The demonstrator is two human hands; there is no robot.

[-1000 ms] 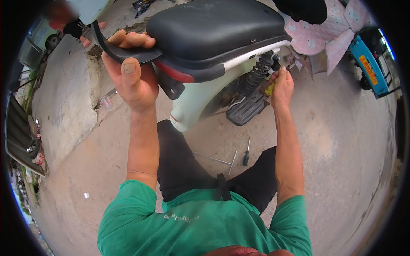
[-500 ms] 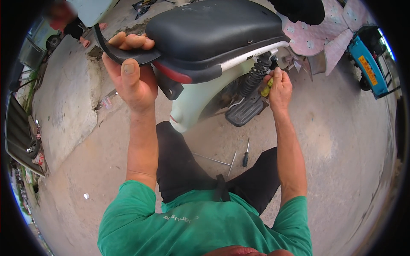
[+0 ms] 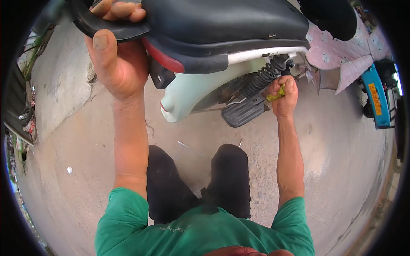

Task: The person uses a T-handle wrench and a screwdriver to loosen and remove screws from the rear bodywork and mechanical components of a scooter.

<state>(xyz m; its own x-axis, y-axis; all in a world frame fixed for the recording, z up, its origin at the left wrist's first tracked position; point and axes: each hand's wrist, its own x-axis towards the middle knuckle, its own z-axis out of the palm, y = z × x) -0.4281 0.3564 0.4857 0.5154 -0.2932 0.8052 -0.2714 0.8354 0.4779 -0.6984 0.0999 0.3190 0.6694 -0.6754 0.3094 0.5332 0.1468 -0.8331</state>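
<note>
My left hand [image 3: 121,64] is closed around the black curved grab rail [image 3: 128,33] behind the scooter's black seat [image 3: 222,23]. Its thumb presses the rail from the near side. A red tail light [image 3: 164,57] sits just right of that hand. My right hand [image 3: 285,96] is a fist beside the black coil-spring shock absorber [image 3: 261,79]. A yellow-green thing [image 3: 275,94] of unclear kind pokes out of this fist. Below the shock lies a ribbed black footrest [image 3: 243,110]. Pale green bodywork [image 3: 183,94] curves down beneath the seat.
A thin metal rod [image 3: 192,148] lies on the concrete beyond my knees. A pink patterned cover [image 3: 333,51] hangs at the scooter's far right. Farther right stands a blue vehicle [image 3: 376,96] with a yellow plate. A small white object [image 3: 69,170] lies on the left.
The view has shifted, and the scooter's rear fills more of the upper picture. My knees have come closer together, hiding part of the floor tools. Both hands keep their grips.
</note>
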